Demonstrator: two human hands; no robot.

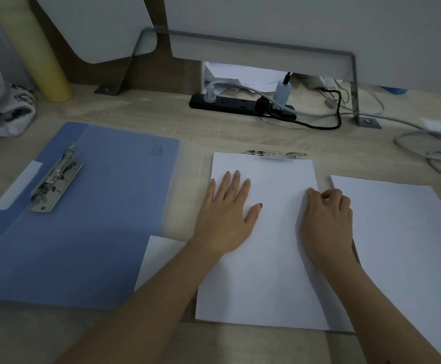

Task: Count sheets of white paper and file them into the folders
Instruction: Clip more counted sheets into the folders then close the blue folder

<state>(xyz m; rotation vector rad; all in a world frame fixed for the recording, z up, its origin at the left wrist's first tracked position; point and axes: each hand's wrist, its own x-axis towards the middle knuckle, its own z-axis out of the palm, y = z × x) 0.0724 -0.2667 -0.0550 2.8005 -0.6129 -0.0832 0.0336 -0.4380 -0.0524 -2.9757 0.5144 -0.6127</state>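
My left hand lies flat, pinning the paper stack; my right hand pinches its edge, probably to count.

Two hands are pressing on white paper at centre frame.
The left hand is lying flat, fingers spread, on the middle sheet; the right hand is curling at its right edge. A blue folder is lying open at left, another paper stack at right.
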